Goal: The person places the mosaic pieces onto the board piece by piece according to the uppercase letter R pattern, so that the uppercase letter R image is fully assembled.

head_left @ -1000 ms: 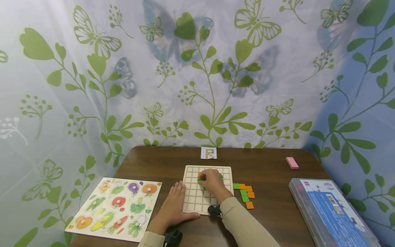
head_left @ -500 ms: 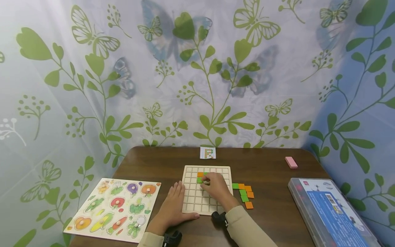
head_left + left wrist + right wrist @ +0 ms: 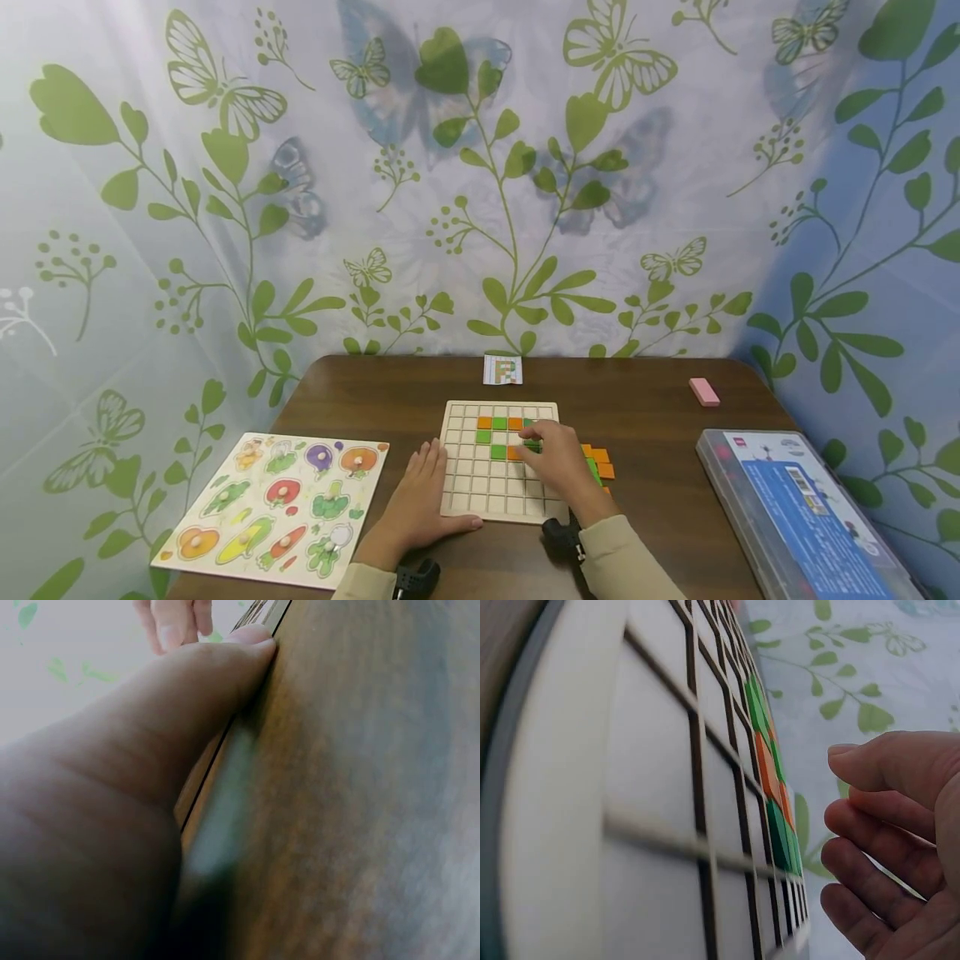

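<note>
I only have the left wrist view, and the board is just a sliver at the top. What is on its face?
Observer: In the head view, orange and green tiles lie on the board.
Operator: Is the right grip holding a tile?
Observer: The right wrist view shows no tile in it.
Operator: Any loose tiles about?
Observer: Yes, the head view shows some on the table to the right of the board.
</note>
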### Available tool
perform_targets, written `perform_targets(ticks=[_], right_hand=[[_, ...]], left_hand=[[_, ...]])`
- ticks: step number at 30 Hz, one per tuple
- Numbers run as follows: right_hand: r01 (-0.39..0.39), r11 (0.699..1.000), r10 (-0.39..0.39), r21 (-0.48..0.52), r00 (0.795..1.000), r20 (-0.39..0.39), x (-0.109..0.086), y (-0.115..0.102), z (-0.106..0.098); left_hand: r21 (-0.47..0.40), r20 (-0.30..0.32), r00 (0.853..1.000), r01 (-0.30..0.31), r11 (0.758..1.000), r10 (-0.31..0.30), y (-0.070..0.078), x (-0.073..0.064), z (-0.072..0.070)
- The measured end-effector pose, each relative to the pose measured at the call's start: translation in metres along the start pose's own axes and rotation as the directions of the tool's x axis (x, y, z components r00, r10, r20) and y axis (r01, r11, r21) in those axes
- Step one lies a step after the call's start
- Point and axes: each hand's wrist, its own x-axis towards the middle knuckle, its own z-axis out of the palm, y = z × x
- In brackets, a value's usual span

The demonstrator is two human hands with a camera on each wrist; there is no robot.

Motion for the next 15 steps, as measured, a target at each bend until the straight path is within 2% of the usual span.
perform_targets(ticks=[3, 10, 15], right_hand=[[-0.01, 1.0, 0.009, -0.017, 1.0, -0.03, -0.006, 0.005, -0.008], [-0.027, 0.997, 0.02, -0.078, 0.996, -0.088, -0.018, 0.018, -0.023], [-0.066, 0.99, 0.052, -0.122, 0.992, -0.116, -0.027, 0.028, -0.038]], left_hand=[[0.001, 0.01, 1.0, 0.005, 1.0, -0.005, 0.0, 0.0, 0.0], [0.0, -0.015, 1.0, -0.012, 1.0, 0.012, -0.001, 0.001, 0.001], [0.007, 0.0, 1.0, -0.005, 1.0, 0.005, -0.001, 0.0, 0.001]])
